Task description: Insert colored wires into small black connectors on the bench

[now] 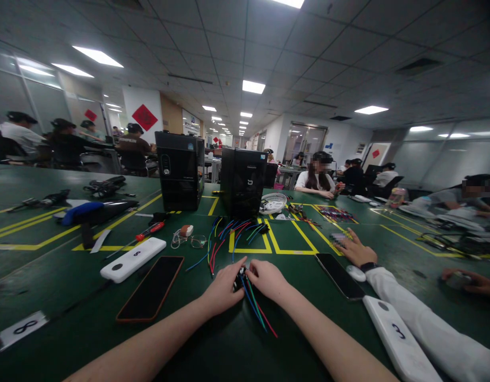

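In front of me, a small black part (238, 279) with a whitish spot sits between my two hands, mostly hidden by the fingers. Blue, green and red wires (256, 306) trail from it toward me. My left hand (225, 286) closes on its left side, thumb and fingers around it. From the right, my right hand (267, 278) pinches at its upper end with bent fingers. Just beyond the hands lies a spread of loose blue, red, green and yellow wires (217, 248), some of them running to a black piece (264, 228).
Two black computer towers (177, 172) stand behind the wires. To the left lie a phone (151, 289), a white power bank (134, 259), glasses (197, 242) and a red screwdriver (149, 231). A co-worker's hand (355, 248) rests at right, near another phone (339, 276) and power bank (400, 339).
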`<state>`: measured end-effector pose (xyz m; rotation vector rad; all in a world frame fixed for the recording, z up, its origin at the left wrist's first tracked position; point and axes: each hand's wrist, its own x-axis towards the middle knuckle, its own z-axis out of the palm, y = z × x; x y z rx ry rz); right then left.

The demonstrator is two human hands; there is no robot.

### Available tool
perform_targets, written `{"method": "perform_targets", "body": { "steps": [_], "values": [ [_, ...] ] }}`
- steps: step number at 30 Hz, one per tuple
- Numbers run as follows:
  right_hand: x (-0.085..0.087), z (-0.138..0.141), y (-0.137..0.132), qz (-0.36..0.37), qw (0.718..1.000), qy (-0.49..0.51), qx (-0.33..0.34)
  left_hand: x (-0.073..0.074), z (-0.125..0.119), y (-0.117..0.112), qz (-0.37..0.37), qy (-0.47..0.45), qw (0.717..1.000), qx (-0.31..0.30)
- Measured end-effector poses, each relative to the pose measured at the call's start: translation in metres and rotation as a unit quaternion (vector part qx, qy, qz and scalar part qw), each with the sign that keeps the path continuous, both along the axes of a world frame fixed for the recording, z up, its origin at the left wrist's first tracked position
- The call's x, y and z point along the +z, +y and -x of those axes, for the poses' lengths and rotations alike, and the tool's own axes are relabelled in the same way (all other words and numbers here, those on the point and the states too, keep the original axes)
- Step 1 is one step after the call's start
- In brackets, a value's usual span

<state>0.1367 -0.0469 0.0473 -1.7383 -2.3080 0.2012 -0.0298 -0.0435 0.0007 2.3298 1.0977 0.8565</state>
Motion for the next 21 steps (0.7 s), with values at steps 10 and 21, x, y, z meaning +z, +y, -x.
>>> {"method": "perform_targets", "body": {
  "steps": [10, 21],
  "values": [
    [-0.019, 0.007, 0.009, 0.058, 0.992, 0.114, -0.016, 0.005, 0.0, 0.0, 0.035, 0.004, 0.999, 0.007],
    [-0.013, 0.004, 0.011, 0.163, 0.959, 0.231, -0.013, 0.002, 0.001, 0.004, 0.037, -0.009, 0.999, 0.006]
  ]
}}
